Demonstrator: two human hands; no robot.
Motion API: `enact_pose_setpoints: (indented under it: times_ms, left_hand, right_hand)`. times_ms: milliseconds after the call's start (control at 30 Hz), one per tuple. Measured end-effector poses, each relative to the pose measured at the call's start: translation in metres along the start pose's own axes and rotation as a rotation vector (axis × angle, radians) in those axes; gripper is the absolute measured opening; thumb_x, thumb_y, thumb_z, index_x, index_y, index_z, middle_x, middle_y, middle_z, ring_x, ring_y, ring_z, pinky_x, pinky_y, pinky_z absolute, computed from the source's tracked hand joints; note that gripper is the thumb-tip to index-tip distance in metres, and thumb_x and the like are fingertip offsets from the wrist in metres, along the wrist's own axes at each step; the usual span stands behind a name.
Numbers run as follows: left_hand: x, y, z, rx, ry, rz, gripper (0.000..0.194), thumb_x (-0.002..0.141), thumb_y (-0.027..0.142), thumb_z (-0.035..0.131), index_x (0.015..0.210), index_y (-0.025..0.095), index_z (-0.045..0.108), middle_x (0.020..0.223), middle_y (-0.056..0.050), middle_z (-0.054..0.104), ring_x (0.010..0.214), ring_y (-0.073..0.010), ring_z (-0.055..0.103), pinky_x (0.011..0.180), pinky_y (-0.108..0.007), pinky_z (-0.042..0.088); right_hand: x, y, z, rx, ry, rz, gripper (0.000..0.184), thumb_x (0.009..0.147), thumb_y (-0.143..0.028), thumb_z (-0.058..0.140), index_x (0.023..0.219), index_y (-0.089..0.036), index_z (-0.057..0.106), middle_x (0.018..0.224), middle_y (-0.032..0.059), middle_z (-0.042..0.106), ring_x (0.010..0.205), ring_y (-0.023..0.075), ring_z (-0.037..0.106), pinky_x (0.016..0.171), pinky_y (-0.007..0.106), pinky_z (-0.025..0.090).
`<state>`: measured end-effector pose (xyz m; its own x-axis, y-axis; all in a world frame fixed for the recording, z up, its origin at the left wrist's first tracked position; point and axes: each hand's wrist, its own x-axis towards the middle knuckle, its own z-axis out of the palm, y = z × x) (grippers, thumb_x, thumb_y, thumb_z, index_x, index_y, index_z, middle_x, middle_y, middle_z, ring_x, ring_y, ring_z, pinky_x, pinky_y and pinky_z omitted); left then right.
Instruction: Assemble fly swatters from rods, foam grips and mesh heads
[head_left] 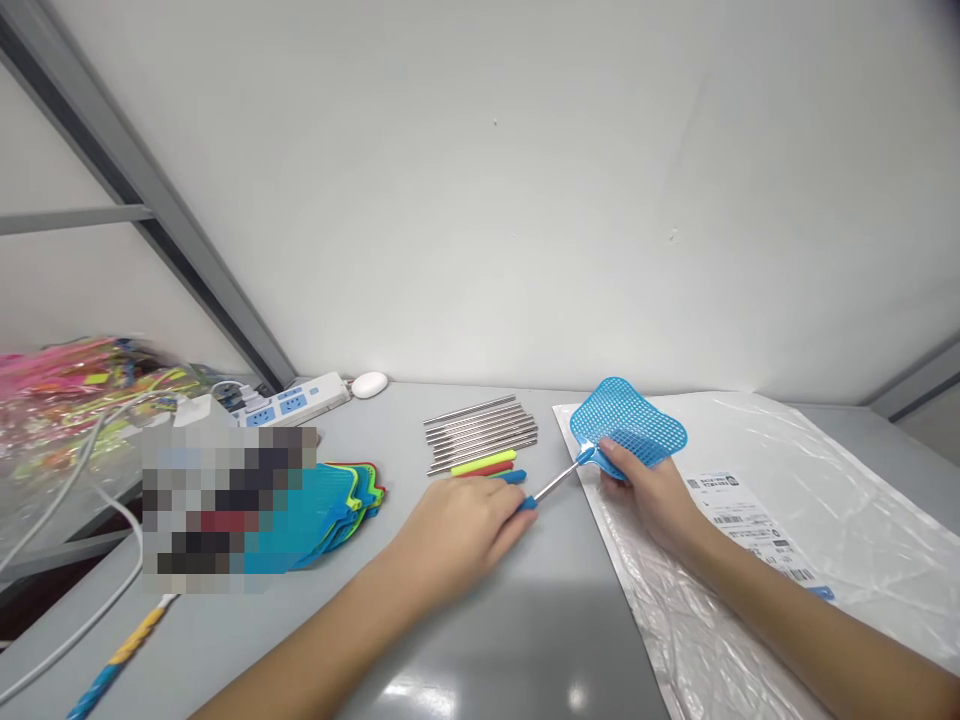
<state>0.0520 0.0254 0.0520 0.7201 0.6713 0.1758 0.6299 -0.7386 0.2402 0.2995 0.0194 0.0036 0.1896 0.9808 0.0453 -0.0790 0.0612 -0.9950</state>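
left hand [466, 520] wraps the blue handle [529, 503] left of the white mailer [750, 430], right hand [651, 490] pinches the mesh head [626, 410] over it, prob steadying the rod [556, 482]

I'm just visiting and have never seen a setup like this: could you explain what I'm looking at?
There is no machine here, just a person's two bare hands. The single picture comes from a camera worn on the head, looking forward and down. The right hand holds a blue mesh paddle; the left hand holds a blue handle. A metal rod joins them. On the grey table lie more metal rods, spare handles, stacked paddles and a white plastic mailer. Part of the left side is blurred out.
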Motion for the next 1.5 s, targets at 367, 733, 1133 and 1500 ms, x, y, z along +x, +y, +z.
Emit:
enact_pose_setpoints:
  times_ms: [367,733,1133,1500]
  left_hand:
    - [0.038,0.087,0.055,-0.392,-0.162,-0.05,0.02,0.086,0.031,0.056,0.103,0.026,0.065,0.079,0.001,0.072,0.067,-0.0151,0.064,0.057,-0.024,0.042]
    - [0.065,0.095,0.068,-0.148,-0.156,0.136,0.019,0.088,0.031,0.049,0.077,0.021,0.061,0.067,-0.003,0.066,0.061,-0.0191,0.061,0.049,-0.028,0.032]
    - [0.049,0.084,0.086,-0.079,-0.059,0.281,0.024,0.094,0.039,0.043,0.083,0.021,0.053,0.078,-0.001,0.062,0.067,-0.0162,0.058,0.053,-0.028,0.035]
    - [0.048,0.081,0.091,-0.089,-0.025,0.303,0.03,0.093,0.048,0.044,0.085,0.021,0.055,0.078,0.0,0.06,0.065,-0.0166,0.059,0.051,-0.028,0.031]
  right_hand:
    - [0.034,0.0,-0.033,-0.491,0.103,-0.172,0.043,0.086,-0.063,0.05,0.073,-0.022,0.054,0.062,-0.002,0.053,0.059,0.0163,0.049,0.058,0.031,0.041]
    - [0.048,0.021,-0.041,-1.219,-0.001,-0.218,0.054,0.095,-0.041,0.037,0.143,-0.017,0.043,0.155,0.016,0.035,0.145,0.0333,0.024,0.113,0.06,0.012]
    - [0.042,0.009,-0.042,-1.385,-0.062,-0.152,0.062,0.1,-0.05,0.026,0.152,-0.017,0.032,0.162,0.0136,0.017,0.149,0.0313,0.014,0.115,0.061,0.013]
    - [0.023,-0.003,-0.032,-1.264,-0.53,-0.27,0.057,0.099,-0.058,0.028,0.152,-0.036,0.03,0.161,-0.0037,0.019,0.15,0.025,0.011,0.119,0.054,0.009]
